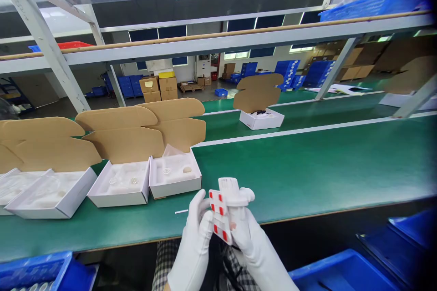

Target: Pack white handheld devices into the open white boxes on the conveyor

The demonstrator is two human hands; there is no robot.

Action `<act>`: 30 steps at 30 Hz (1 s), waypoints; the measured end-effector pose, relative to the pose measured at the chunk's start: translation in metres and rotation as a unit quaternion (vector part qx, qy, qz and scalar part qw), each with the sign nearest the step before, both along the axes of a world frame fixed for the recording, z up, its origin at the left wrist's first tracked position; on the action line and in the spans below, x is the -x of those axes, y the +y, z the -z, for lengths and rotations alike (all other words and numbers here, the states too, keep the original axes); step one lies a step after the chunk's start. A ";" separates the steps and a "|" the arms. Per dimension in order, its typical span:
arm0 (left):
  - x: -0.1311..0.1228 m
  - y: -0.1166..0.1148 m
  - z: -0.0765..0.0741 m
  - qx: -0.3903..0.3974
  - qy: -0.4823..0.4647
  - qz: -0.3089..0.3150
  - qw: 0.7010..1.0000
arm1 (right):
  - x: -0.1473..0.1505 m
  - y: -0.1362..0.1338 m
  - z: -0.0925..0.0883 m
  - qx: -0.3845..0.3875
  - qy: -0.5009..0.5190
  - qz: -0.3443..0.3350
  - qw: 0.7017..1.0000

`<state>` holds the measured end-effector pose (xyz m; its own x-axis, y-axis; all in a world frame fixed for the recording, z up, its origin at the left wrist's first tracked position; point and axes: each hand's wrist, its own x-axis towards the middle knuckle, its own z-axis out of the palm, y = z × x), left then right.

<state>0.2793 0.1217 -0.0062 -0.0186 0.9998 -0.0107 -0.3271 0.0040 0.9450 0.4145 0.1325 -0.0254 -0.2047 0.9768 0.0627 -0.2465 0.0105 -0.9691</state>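
Both my hands wear white gloves and meet just beyond the table's near edge. My left hand (pixel 195 234) is closed on flat white pieces with red rectangular patches (pixel 218 220), gripping their left side. In my right hand (pixel 249 236) is a white plastic piece (pixel 229 188) with faint print at its top end, held right against the red-patched pieces. Its exact kind I cannot make out. Beyond my left hand stands an open white carton (pixel 175 186) with a white insert and a clear plastic bag inside. A thin white strip (pixel 181 212) lies on the table nearby.
Several more open cartons (pixel 119 195) line the left side of the green table (pixel 307 163). Farther back, another open box (pixel 262 120) holds something black. Blue bins (pixel 344 273) sit below the near edge at both sides. A metal shelf frame (pixel 205 47) spans overhead.
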 end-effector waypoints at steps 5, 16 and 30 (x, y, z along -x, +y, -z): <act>-0.013 0.017 -0.022 0.067 -0.256 0.039 0.964 | -0.006 0.001 -0.028 -0.039 -0.206 0.005 0.978; -0.012 0.038 -0.016 0.100 -0.421 0.106 0.895 | 0.002 -0.015 -0.023 -0.051 -0.238 0.080 0.967; -0.002 0.024 -0.008 -0.002 -0.105 0.055 0.993 | 0.016 -0.007 0.046 -0.032 -0.051 -0.004 0.998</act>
